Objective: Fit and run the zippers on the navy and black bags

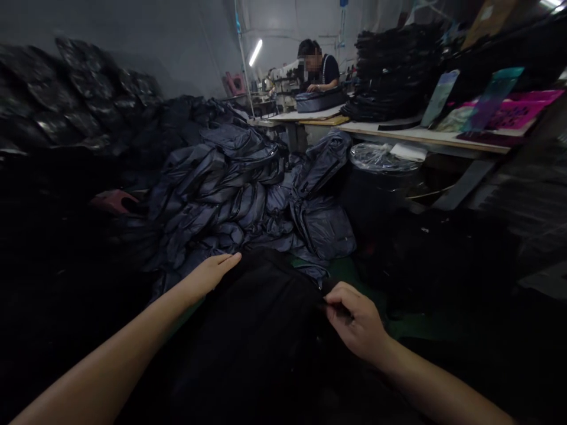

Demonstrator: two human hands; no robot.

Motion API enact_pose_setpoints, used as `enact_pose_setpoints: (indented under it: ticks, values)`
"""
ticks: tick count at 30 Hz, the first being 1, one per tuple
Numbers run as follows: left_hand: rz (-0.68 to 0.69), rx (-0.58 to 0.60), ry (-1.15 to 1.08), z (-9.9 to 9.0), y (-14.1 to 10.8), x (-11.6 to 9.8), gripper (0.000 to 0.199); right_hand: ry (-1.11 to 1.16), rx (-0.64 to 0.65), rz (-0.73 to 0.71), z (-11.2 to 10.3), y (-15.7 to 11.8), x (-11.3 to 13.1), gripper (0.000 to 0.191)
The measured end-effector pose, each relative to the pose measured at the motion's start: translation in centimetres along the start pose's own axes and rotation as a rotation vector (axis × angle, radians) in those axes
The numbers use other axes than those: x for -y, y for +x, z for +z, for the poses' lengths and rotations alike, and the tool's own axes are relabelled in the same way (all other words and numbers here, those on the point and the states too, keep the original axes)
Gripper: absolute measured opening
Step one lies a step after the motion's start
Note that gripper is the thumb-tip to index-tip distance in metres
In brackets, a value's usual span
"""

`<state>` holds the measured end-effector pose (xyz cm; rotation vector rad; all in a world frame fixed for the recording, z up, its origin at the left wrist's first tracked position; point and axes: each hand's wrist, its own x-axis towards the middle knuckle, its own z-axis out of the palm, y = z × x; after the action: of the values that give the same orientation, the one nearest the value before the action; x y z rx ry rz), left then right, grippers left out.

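A black cloth piece, seemingly a bag (pixel 266 319), stands in front of me with its rounded top away from me. My left hand (pixel 215 273) grips its upper left edge, one digit stretched along the top and the other fingers partly hidden. At the right edge, my right hand (pixel 357 316) is closed in a pinch on the dark material. Whether a zipper or a strap lies between those fingertips is too dark to see. Just beyond the black bag lies a large heap of grey-blue backpacks (pixel 243 200).
Behind the heap, a co-worker (pixel 325 71) bends over a dark bag (pixel 321 99) at a worktable (pixel 460 140). The table carries a stack of black pieces (pixel 394 71) and a pink basket (pixel 527 112). Plastic-wrapped bundles (pixel 88 88) are piled left. A plastic-topped bin (pixel 376 183) stands right.
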<state>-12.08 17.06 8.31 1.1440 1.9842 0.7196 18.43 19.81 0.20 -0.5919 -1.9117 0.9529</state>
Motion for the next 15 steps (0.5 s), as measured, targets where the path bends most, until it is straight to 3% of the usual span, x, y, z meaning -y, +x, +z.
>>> enact_pose_setpoints:
  ticks: [2, 4, 7, 10, 13, 15]
  values:
    - [-0.069, 0.051, -0.220, -0.7, -0.7, -0.3, 0.041, -0.009, -0.033, 0.017, 0.1, 0.8, -0.5, 0.016]
    - [-0.022, 0.015, -0.332, -1.7, -1.2, -1.4, 0.036, -0.017, -0.088, 0.036, 0.1, 2.3, -1.0, 0.007]
    - [0.141, -0.151, -0.335, -3.3, -2.2, -4.0, 0.038, 0.057, -0.173, 0.156, -0.2, 5.5, -1.3, 0.010]
    - [0.312, -0.337, -0.292, -4.0, -3.5, -6.8, 0.043, 0.272, -0.189, 0.269, -1.1, 8.7, -0.1, 0.020]
    - [0.472, -0.550, -0.167, -3.5, -5.1, -8.8, 0.045, 0.405, -0.167, 0.275, -2.1, 11.0, 2.3, 0.032]
    - [0.557, -0.650, -0.091, -2.7, -5.9, -9.5, 0.044, 0.343, -0.191, 0.250, -2.6, 12.2, 3.6, 0.037]
